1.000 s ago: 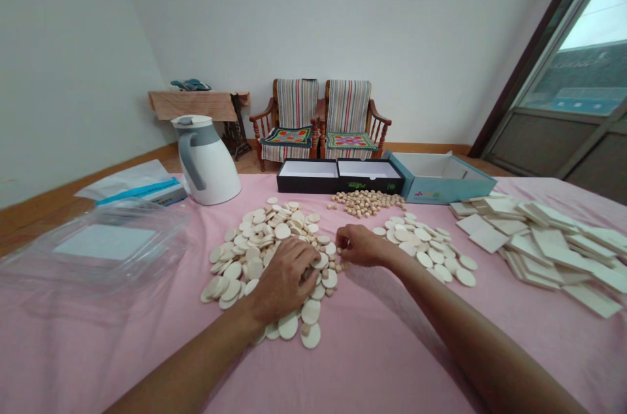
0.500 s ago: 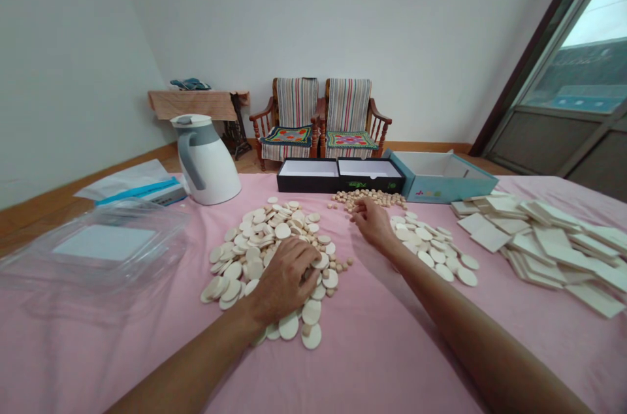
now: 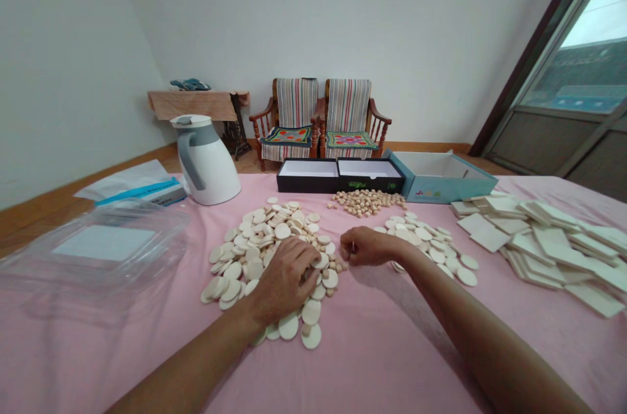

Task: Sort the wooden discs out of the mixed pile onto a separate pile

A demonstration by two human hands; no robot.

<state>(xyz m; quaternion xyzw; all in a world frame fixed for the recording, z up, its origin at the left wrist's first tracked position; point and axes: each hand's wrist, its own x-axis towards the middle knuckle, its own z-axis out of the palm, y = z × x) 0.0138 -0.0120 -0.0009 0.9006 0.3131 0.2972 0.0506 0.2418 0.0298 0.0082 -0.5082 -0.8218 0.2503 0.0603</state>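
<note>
My left hand rests on a heap of pale round wooden discs, fingers bent over it and thumb apart; its palm side is hidden. One disc lies by its fingertips. To the right, my right hand is closed in a pinch at the heap's right edge, where small wooden beads lie among the discs. A bead shows at its fingertips, partly covered. Behind it is a pile of similar beads. A smaller group of discs lies beyond my right wrist.
Black boxes and a light blue box stand at the back. Square wooden pieces are piled right. A white jug, a blue-and-white packet and a clear plastic container occupy the left of the pink cloth.
My right hand has moved from the bead pile at the back toward me, to the right edge of the disc heap, and its fingers have closed. My left hand has stayed in place.
</note>
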